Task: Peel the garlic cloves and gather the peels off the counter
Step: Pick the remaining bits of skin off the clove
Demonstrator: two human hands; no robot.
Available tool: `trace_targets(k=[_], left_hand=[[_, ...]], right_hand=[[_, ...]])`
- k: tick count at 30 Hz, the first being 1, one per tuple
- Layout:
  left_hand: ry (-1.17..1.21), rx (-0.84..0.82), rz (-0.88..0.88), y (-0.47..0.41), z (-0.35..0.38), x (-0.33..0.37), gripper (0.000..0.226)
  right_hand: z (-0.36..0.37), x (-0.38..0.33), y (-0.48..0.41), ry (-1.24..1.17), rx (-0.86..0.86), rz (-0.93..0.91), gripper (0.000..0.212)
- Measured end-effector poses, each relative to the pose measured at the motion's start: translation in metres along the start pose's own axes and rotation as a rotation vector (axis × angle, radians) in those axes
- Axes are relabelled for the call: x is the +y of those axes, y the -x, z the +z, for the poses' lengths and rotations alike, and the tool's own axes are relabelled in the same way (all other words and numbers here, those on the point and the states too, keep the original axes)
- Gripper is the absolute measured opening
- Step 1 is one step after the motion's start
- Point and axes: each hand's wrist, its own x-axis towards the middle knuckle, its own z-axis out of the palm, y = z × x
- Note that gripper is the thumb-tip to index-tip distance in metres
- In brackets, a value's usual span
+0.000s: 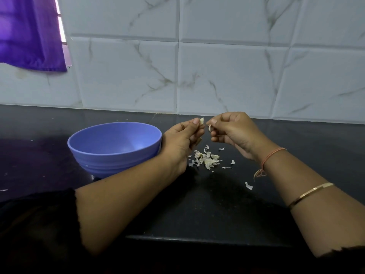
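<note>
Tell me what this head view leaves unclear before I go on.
Head view only:
1. floor of the blue bowl, hidden by its near wall.
2. garlic clove, mostly covered by fingers of the left hand; skin left unclear.
3. scrap pinched by the right hand, too small to identify.
4. peel pile, too small to spot cloves in it.

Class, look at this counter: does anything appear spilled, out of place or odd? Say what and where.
Garlic peels lie loose on the black counter, right of the blue bowl, beneath the left hand, which pinches a clove, and right hand. One stray flake sits apart, nearer the front edge. Nothing looks damaged.
</note>
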Motion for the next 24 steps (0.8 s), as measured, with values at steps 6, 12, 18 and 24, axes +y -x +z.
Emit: trace_targets(k=[6,12,18,24], left_hand=[[-0.02,0.012,-0.01,0.0022,0.0004,0.0006,0.011],[-0.044,0.028,-0.018,0.0006,-0.0006,-0.0002,0.01],[-0.027,-0.013,-0.022,0.0021,-0.0006,0.0002,0.004],[-0.069,-0.021,-0.038,0.0015,0.0002,-0.0018,0.005]], right_hand=[[-0.005,0.0035,0.0001,0.212,-0.043,-0.044,0.01],[-0.0031,0.0015,0.0011,0.134,-0.025,-0.088,0.013],[0.0004,0.0035,0.0,0.119,-0.03,-0.15,0.006],[0.0008,0.0037,-0.0002,0.118,0.021,-0.167,0.007]])
